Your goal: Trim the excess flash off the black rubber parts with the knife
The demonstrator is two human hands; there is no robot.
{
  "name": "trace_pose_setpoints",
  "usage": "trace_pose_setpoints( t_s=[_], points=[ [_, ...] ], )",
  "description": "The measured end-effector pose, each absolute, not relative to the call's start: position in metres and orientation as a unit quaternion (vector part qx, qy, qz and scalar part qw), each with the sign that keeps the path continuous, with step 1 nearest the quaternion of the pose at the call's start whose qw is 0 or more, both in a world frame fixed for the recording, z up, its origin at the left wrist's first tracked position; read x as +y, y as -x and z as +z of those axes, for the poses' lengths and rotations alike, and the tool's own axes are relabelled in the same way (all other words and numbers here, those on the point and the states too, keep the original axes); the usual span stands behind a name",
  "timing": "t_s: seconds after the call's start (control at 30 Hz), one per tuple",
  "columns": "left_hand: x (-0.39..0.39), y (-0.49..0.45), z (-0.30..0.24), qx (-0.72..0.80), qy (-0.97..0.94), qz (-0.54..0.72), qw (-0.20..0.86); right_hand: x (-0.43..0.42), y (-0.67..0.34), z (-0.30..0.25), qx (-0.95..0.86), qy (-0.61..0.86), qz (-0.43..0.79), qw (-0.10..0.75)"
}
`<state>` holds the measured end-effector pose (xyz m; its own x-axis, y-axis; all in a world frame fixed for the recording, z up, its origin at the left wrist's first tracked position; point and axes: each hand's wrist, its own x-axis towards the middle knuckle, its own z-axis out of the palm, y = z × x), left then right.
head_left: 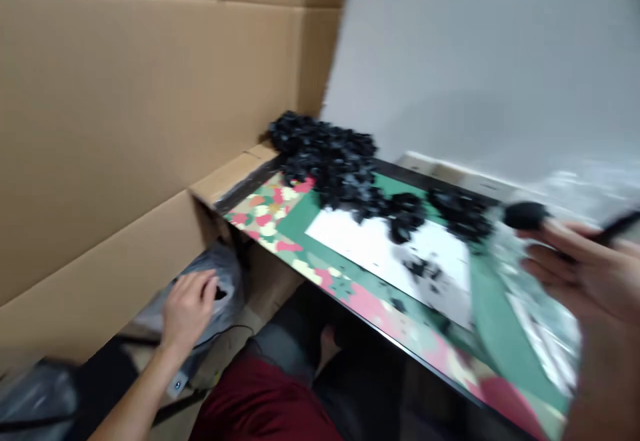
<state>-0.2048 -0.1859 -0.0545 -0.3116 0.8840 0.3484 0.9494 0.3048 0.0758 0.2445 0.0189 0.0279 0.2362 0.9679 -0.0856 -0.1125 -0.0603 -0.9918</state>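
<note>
My left hand (187, 307) reaches down to the left of the table and rests on a grey plastic bag (225, 277), its fingers curled into the bag's dark opening. My right hand (583, 271) hovers at the table's right end, fingers closed around a thin black tool (617, 226), with a small round black piece (525, 215) at its fingertips. A heap of small black parts (333, 161) lies on the table's far side. Another clump of black parts (463, 213) sits near my right hand. The whole view is smeared by motion.
The table (400, 351) has a green cover with a floral border and a white sheet (385, 247) on it. Brown cardboard walls (125, 114) stand to the left. A grey panel (475, 61) rises behind. Clear plastic bags (540, 321) lie at the right. My lap is under the table.
</note>
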Motion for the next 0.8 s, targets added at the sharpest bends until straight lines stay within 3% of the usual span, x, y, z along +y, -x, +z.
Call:
trace_pose_setpoints(
  t_s=[0.1,0.23,0.43,0.8],
  points=[
    [-0.139,0.175,-0.035,-0.667,0.582,-0.416,0.208,0.001,-0.250,0.063,-0.387,0.495,0.474,0.617],
    [-0.081,0.104,-0.013,-0.557,0.643,-0.510,0.124,-0.024,-0.271,0.094,-0.407,0.479,0.425,0.651],
    [-0.030,0.031,0.006,-0.450,0.771,-0.449,-0.027,-0.062,-0.307,0.094,-0.399,0.492,0.377,0.676],
    [0.006,0.032,0.004,-0.486,0.810,-0.323,-0.056,-0.083,-0.331,0.087,-0.409,0.523,0.324,0.673]
  ],
)
